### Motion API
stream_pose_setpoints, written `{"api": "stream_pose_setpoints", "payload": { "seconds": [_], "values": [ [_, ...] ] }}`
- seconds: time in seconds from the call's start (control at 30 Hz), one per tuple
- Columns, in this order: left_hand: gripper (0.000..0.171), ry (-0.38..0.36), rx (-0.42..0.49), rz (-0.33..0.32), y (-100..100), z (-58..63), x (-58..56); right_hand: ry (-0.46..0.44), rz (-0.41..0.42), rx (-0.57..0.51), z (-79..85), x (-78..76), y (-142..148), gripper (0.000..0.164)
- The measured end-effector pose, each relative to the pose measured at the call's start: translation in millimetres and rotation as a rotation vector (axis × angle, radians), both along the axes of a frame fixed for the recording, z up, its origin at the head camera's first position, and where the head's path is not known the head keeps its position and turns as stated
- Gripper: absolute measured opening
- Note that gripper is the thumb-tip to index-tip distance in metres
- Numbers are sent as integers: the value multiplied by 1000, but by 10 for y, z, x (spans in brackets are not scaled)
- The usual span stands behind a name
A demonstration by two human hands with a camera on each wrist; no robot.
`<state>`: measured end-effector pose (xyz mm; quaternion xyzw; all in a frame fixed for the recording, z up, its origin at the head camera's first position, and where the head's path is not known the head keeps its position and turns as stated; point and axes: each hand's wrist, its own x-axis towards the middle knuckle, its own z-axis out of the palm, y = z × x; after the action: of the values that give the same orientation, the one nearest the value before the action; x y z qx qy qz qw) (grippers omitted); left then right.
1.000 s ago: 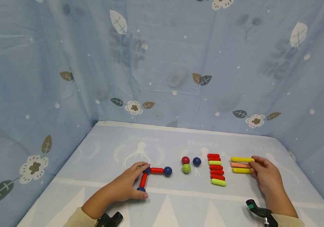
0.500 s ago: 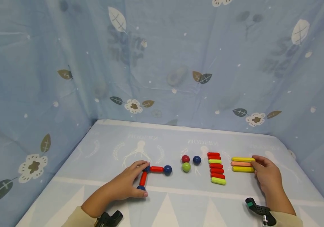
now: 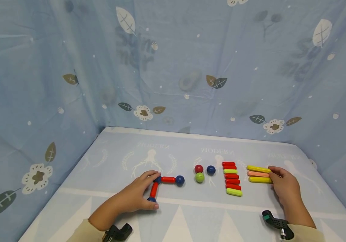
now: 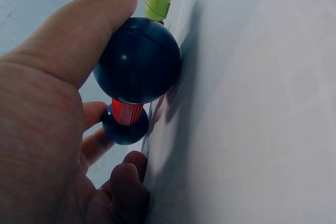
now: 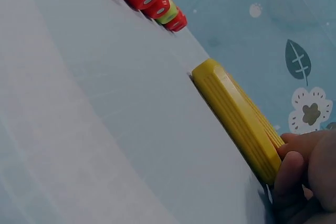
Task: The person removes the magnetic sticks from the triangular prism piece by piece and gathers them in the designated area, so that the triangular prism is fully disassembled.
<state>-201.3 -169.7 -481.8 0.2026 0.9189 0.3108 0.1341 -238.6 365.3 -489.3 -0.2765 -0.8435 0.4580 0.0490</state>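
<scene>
Red magnetic rods (image 3: 168,180) and blue balls (image 3: 180,180) form an L shape on the table. My left hand (image 3: 133,196) holds it from the left, fingertips at the corner ball and thumb by the lower ball. In the left wrist view, the thumb lies along the near blue ball (image 4: 137,61), with a short red rod (image 4: 127,111) behind it. My right hand (image 3: 285,185) grips the right ends of two yellow rods (image 3: 259,180) and an orange rod (image 3: 258,174) lying side by side. The right wrist view shows its fingertips at a yellow rod's (image 5: 236,119) end.
Between the hands lie a red ball (image 3: 198,168), a green ball (image 3: 199,177) and a loose blue ball (image 3: 211,170). A column of short red and lime rods (image 3: 231,176) lies right of them. Patterned blue cloth (image 3: 176,67) hangs behind the table.
The far yellow rod now slants, its left end slightly farther back than its right. The right fingers have shifted slightly at the rods' ends. The left hand stays in place.
</scene>
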Motion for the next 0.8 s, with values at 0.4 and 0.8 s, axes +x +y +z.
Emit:
{"api": "stream_pose_setpoints", "payload": {
  "seconds": [0.4, 0.8],
  "values": [
    [109, 4, 0, -8, -4, -3, -3, -24, 11, 9, -6, 13, -6, 49],
    [110, 7, -6, 1, -7, 5, 9, 33, -94, 17, 70, 82, -44, 56]
  ]
}}
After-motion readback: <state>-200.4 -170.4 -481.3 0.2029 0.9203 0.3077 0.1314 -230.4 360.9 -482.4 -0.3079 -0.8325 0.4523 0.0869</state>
